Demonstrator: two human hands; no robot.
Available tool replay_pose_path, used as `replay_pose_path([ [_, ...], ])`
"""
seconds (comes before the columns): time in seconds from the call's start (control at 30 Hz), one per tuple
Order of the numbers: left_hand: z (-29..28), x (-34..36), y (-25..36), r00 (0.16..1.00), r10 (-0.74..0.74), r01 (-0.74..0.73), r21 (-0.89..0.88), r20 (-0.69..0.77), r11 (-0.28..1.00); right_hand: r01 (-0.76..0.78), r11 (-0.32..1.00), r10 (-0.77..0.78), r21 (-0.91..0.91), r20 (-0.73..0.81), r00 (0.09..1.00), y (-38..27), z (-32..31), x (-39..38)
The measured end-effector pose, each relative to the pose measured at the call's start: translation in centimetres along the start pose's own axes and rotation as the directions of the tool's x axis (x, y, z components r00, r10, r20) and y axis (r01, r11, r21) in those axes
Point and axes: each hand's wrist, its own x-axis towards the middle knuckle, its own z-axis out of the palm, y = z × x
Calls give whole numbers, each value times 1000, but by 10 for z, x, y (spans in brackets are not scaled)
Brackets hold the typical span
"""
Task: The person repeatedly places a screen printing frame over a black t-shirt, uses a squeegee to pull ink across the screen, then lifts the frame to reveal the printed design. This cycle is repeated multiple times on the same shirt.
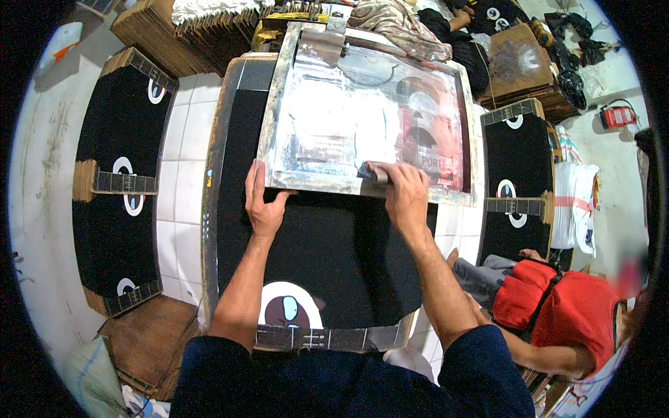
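A screen-printing frame (371, 187) with a see-through, ink-smeared mesh lies over the far part of a board covered in black fabric (327, 244). My left hand (264, 207) grips the near left corner of the frame, fingers along its side and thumb at the near edge. At the near edge, right of the middle, my right hand (405, 198) is closed on a small dark brownish piece (378, 172); its kind is not clear. Nearest me, the fabric bears a printed cartoon eye (290, 306). Whether the frame touches the fabric all along cannot be seen.
Boards with black printed fabric stand left (115, 237) and right (516, 164). Stacked cardboard (202, 42) and crumpled cloth (401, 28) lie beyond the frame. A person in a red top (575, 313) sits close at right. A red container (617, 116) is at far right.
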Motion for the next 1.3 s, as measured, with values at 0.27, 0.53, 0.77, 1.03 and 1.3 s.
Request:
replay_pose_path([
  [0.27,-42,100,100,958,136,-177,-147,-252,973,2,991,-59,-137,-409,911,-26,-75,76],
  [0.53,-122,129,-14,988,-65,14,-342,-138,940,-102,970,1,-222,-416,909,-12,-191,210],
  [0.77,-241,-239,-254,525,-717,250,723,458,644,-158,932,68,-328,-268,961,5,-236,268],
  [1.03,-273,-407,-175,393,-915,919,-26,92,393,-222,934,149,-279,-261,954,13,-240,292],
  [1.3,-288,-420,-196,501,-844,819,419,-190,392,-228,934,147,-276,-284,947,-14,-233,285],
])
